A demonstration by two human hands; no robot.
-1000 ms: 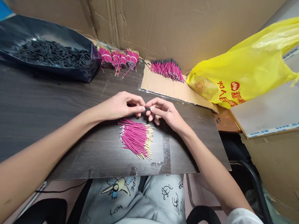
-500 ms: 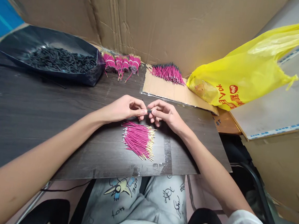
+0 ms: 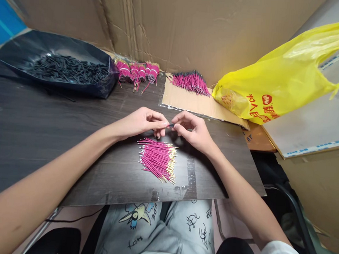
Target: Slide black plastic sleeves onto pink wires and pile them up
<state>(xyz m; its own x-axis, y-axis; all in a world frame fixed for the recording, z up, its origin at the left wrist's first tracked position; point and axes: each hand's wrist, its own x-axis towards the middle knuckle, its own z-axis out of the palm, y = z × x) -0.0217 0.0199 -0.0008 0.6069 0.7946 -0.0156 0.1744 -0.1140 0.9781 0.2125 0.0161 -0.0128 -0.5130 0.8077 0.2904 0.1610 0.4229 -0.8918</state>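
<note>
My left hand and my right hand meet fingertip to fingertip above the dark table. Both pinch one small black piece between them; I cannot make out more of it. Just below the hands lies a loose pile of pink wires with metal tips. Both hands have their fingers curled in a pinch.
A black bag of small black tubes lies at the back left. Bundled pink wires stand by the cardboard wall. More pink wires with black ends rest on a cardboard sheet. A yellow plastic bag sits at the right.
My hands have stayed together at the same spot, with small finger movements. The right hand's fingers have shifted a little along the black piece. The camera view drifted slightly.
</note>
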